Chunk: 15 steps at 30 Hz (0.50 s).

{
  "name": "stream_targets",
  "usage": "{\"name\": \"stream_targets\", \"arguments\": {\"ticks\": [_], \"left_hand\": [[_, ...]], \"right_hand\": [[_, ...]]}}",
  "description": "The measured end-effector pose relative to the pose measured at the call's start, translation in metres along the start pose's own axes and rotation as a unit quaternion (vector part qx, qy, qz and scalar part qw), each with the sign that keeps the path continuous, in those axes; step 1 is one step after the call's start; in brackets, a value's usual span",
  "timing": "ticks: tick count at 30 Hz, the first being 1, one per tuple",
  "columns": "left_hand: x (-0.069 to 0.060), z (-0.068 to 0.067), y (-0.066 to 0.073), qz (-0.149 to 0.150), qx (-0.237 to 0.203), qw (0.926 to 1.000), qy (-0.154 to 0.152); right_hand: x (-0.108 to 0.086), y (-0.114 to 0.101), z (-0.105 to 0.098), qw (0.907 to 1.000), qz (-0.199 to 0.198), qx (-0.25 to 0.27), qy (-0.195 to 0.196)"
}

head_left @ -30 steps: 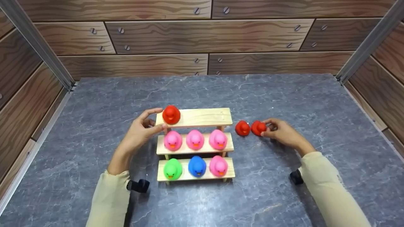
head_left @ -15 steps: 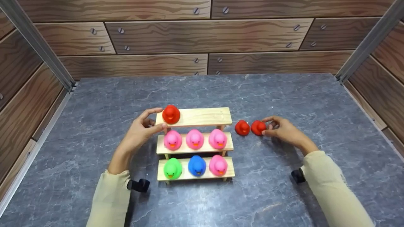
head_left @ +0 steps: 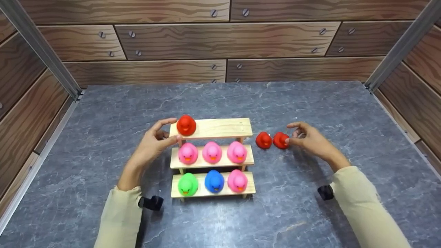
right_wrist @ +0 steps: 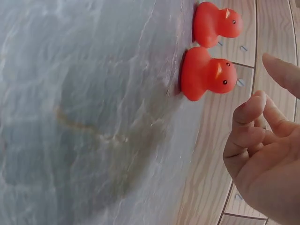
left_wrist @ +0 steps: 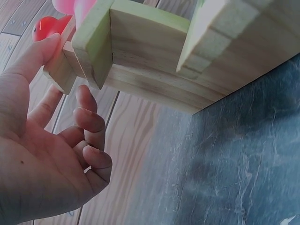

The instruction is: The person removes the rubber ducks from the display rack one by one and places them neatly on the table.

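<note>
Probably the red duck (head_left: 280,140), on the worktop (head_left: 310,103) just beside its twin (head_left: 263,140), is light, soft and squeezable: pinch its round body gently. The right hand (head_left: 311,143), near it, grips nothing; the left hand (head_left: 150,145) pinches the stand (head_left: 224,127).

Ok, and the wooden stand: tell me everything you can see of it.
The wooden stand looks like pale, unpainted, grained wood: three shelves stepped up toward the back. It stands upright on the grey table, one red duck on top, six other ducks below. The left hand pinches the top shelf's left end.
</note>
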<state>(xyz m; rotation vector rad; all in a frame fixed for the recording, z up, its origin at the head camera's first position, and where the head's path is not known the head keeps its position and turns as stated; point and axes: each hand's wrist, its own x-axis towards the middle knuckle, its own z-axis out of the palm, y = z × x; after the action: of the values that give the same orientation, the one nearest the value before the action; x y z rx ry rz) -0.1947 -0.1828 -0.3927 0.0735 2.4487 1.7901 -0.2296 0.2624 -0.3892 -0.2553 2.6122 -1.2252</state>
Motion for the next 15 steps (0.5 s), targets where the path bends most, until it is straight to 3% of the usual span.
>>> {"name": "stream_targets", "arguments": {"ticks": [15], "left_hand": [[-0.001,0.0,-0.001,0.009,-0.026,0.9995,-0.016]], "right_hand": [[-0.003,-0.038,0.012,0.9963,-0.032,0.077,0.022]]}}
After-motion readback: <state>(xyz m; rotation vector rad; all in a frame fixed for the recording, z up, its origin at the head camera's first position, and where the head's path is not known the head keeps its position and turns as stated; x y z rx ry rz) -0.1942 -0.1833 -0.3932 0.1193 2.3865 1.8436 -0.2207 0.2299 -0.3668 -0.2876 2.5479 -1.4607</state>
